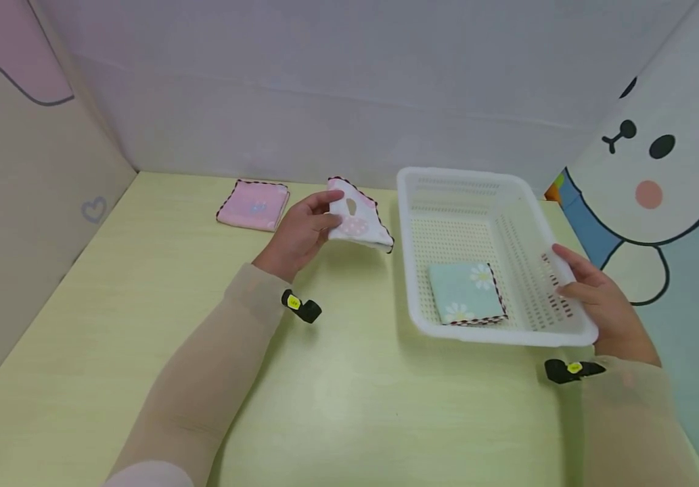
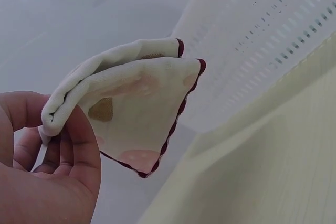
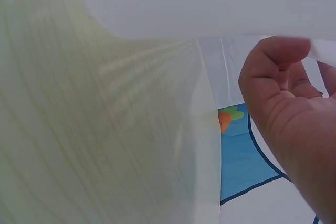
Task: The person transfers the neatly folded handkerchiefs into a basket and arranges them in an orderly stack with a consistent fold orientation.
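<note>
Clearly, the white cloth [image 1: 364, 213] is a soft, folded piece, its layers doubled over into a thick, rounded fold that shows best from the left wrist. Pale pink patches and a tan spot mark its face, and a dark red stitched edging runs along its border (in the head view that trim looks broken into dark and light dashes). It is held up above the pale yellow-green table [image 1: 355, 399], just left of the white basket [image 1: 507, 337], pinched between the thumb and fingers of the left hand [image 1: 302, 231]. Well apart from that, the right hand [image 1: 614, 311] grips the basket's right side at the rim. Inside the perforated basket lies a mint green cloth [image 1: 467, 294] with white daisies and a dashed dark edge, while a folded pink cloth [image 1: 254, 205] with a small blue motif lies on the table, left of the white one
</note>
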